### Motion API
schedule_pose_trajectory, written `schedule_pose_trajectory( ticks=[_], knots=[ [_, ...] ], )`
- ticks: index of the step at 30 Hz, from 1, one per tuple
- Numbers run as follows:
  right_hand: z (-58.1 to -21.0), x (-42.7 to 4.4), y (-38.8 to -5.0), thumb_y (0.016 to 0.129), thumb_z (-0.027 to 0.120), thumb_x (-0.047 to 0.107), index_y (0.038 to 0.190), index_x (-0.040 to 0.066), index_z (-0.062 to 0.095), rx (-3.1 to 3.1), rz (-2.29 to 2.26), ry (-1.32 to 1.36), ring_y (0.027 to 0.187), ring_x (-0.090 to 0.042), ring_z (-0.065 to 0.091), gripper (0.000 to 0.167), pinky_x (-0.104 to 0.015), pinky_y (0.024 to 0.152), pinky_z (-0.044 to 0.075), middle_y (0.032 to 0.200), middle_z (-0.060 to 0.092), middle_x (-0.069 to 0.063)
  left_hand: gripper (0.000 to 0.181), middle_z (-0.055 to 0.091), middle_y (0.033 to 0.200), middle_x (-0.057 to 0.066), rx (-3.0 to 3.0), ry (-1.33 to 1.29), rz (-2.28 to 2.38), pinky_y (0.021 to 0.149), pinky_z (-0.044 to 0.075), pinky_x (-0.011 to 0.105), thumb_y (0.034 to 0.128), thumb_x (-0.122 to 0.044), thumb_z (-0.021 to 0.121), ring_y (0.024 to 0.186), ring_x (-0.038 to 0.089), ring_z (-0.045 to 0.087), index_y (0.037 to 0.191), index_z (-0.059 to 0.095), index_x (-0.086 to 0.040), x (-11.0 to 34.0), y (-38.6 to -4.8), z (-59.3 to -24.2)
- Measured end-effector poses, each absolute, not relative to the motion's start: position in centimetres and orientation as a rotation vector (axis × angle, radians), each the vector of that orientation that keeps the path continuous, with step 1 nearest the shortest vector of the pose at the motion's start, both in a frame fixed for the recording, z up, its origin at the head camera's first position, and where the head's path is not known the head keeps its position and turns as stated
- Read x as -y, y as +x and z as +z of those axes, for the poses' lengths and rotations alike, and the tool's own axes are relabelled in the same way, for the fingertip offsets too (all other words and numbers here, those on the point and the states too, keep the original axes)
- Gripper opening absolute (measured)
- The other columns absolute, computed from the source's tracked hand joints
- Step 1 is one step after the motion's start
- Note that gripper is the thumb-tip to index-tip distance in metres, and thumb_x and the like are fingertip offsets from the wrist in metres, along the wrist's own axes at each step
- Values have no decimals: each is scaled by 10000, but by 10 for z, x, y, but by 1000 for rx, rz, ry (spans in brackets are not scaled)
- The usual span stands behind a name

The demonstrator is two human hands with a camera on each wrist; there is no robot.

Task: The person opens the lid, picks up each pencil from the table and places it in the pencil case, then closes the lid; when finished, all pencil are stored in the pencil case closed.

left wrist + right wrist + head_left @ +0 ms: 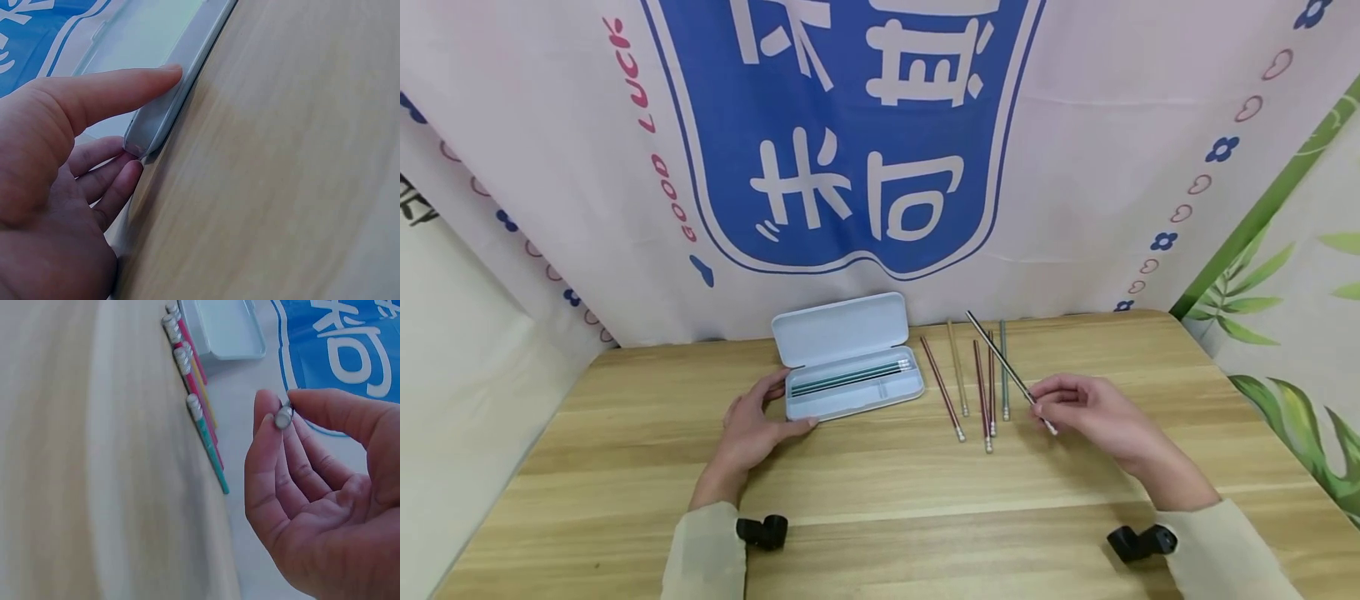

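Note:
A pale blue pencil case [859, 408] lies with its lid up, and several teal and dark pencils [842, 382] rest inside. My left hand [752, 433] holds the case by its near left corner, thumb on the front rim [159, 119] and fingers against the short side. My right hand [1093, 412] pinches a black pencil [1000, 357] near its eraser end, between thumb and fingertips. It is raised and slanted, with the silver-and-white end [284, 417] facing the right wrist camera.
Between case and right hand lie loose pencils: a red one [942, 388], a yellow one [957, 367], two more red ones [982, 396] close together, and a teal one [1004, 375]. A printed curtain [1075, 208] hangs along the back edge of the wooden table [925, 517].

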State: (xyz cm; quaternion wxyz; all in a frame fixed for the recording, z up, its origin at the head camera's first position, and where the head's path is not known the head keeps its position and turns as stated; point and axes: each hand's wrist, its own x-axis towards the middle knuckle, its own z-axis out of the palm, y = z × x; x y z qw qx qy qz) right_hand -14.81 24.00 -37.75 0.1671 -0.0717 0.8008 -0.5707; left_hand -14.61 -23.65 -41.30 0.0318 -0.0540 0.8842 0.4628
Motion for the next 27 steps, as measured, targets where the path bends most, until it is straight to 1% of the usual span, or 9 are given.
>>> schedule_pose_trajectory(
  ticks=[6,13,15,19,22,27],
  knots=[
    [-369,-216,-156,1028,723,153,1333,-39,670,-2382,-1542,-252,1040,-233,740,364,-297,872,636,1199,759,-196,958,542,1585,189,-2716,-166,1436,1354,-19,580,834,-247,932,1510,380,434,1636,423,-119,235,-145,-412],
    [-362,-182,-170,1028,723,153,1258,65,746,-2520,-1420,-318,1046,-285,704,248,-361,858,607,1168,767,-164,952,553,1573,202,-2723,-156,1437,1351,-51,590,833,-245,935,1499,388,457,1630,432,-111,235,-144,-411],
    [-360,-174,-175,1033,717,154,1252,74,752,-2539,-1401,-340,1050,-302,701,235,-386,863,596,1165,765,-170,955,552,1575,202,-2722,-157,1432,1351,-51,589,834,-253,935,1499,387,458,1632,430,-113,235,-144,-411],
    [-357,-157,-185,1042,707,157,1242,91,765,-2579,-1368,-354,1046,-307,702,219,-400,866,595,1153,764,-145,964,550,1576,208,-2723,-162,1428,1349,-51,595,829,-252,938,1502,390,456,1634,427,-110,235,-144,-411],
    [-356,-145,-194,1043,705,155,1223,107,783,-2617,-1338,-374,1013,-282,700,201,-376,835,595,1137,775,-109,969,555,1571,215,-2728,-162,1427,1347,-50,602,823,-247,940,1504,394,457,1631,427,-102,235,-144,-411],
    [-356,-126,-209,1038,702,116,1183,107,807,-2662,-1302,-441,971,-232,680,179,-319,798,562,1140,791,-112,961,562,1565,213,-2731,-161,1428,1344,-49,606,821,-244,942,1501,395,462,1625,434,-103,235,-144,-412]
  ],
)
